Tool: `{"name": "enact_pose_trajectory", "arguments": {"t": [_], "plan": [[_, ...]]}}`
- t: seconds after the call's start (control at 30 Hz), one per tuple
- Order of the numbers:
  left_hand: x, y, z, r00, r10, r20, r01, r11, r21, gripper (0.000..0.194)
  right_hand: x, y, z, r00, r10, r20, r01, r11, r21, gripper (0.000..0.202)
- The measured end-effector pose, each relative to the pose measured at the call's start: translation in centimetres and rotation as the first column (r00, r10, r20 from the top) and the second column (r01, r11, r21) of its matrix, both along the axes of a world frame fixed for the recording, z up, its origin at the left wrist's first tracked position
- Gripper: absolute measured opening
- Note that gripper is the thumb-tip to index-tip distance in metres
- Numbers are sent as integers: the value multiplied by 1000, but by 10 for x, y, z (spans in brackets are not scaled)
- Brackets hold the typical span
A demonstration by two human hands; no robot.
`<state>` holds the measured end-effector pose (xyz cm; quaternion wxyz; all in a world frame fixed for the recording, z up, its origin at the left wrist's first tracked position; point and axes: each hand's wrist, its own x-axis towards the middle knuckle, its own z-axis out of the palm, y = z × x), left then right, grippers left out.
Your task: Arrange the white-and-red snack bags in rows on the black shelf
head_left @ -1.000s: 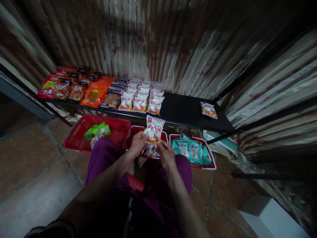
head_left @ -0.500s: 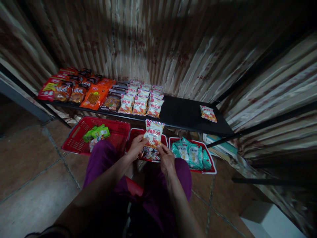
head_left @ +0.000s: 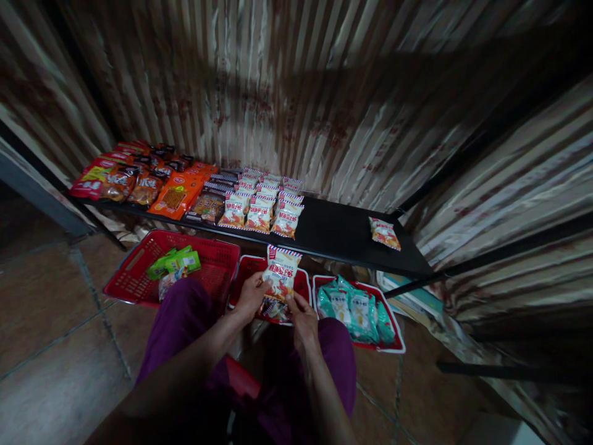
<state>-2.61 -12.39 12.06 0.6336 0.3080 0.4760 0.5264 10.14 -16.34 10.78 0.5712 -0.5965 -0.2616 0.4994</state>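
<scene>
Between my two hands is a white-and-orange snack bag (head_left: 281,272) with a striped top edge, held up over the middle red basket (head_left: 302,284). My left hand (head_left: 252,295) pinches its left side. At its lower right corner, the fingers of my right hand (head_left: 302,315) are closed on the bag. Small packets (head_left: 276,309) lie in the basket below, partly hidden by the bag and hands. Just beyond, rows of matching snack bags (head_left: 259,213) lean on the black shelf (head_left: 331,225).
Orange bags (head_left: 175,194) and red bags (head_left: 90,180) fill the shelf's left end; a single snack bag (head_left: 384,233) lies toward its right end. A red basket (head_left: 215,247) with green packets (head_left: 175,262) stands left, another with teal bags (head_left: 359,309) right.
The view has tilted, so the shelf and baskets sit lower in the picture. Both hands still hold the same snack bag over the middle basket.
</scene>
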Motion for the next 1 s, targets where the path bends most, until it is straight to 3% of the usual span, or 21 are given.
{"name": "enact_pose_trajectory", "arguments": {"t": [0.3, 0.63, 0.8, 1.0], "plan": [[7, 9, -8, 1000, 11, 5, -11, 1000, 17, 34, 5, 7, -5, 995, 34, -97, -36, 999, -14, 39], [11, 2, -18, 999, -20, -31, 20, 1000, -4, 30, 7, 2, -6, 999, 27, -44, -27, 1000, 0, 43], [8, -5, -8, 999, -14, -47, 15, 1000, 22, 26, 5, -3, -4, 999, 17, -32, -17, 1000, 22, 49], [8, -13, 12, 999, -33, -20, 34, 996, 78, 24, 3, -13, 17, 1000, 1, -7, 0, 999, 47, 46]]}}
